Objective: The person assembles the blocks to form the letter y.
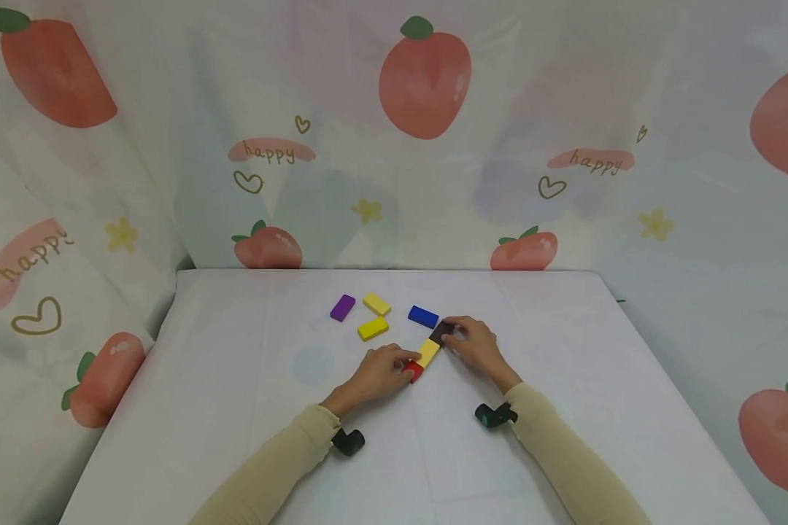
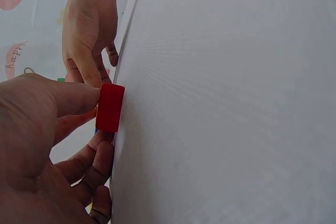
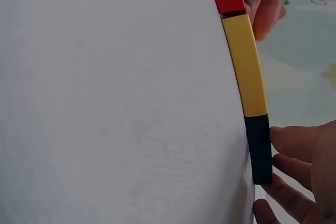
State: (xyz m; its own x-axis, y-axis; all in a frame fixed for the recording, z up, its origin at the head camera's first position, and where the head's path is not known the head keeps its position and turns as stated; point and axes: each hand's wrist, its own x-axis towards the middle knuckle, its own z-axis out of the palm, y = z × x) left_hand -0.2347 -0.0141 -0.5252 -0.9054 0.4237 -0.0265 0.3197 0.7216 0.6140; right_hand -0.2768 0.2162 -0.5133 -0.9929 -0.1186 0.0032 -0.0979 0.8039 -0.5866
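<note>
Three rectangular blocks lie end to end on the table in a slanting row: a red block (image 1: pixel 414 370) nearest me, a yellow block (image 1: pixel 428 353) in the middle, a black block (image 1: pixel 441 332) at the far end. My left hand (image 1: pixel 379 372) grips the red block, thumb on its near end and the index finger reaching to the yellow one. In the left wrist view the red block (image 2: pixel 110 107) shows end-on beside the thumb. At the other end my right hand (image 1: pixel 478 346) pinches the black block (image 3: pixel 259 148) between thumb and fingers. In the right wrist view the row looks nearly straight.
Beyond the row lie a blue block (image 1: pixel 423 316), a purple block (image 1: pixel 343 308) and two more yellow ones, a paler block (image 1: pixel 376 304) and a brighter block (image 1: pixel 373 329). A white cloth covers the table (image 1: pixel 236 437); a fruit-printed curtain (image 1: pixel 427 204) stands behind it.
</note>
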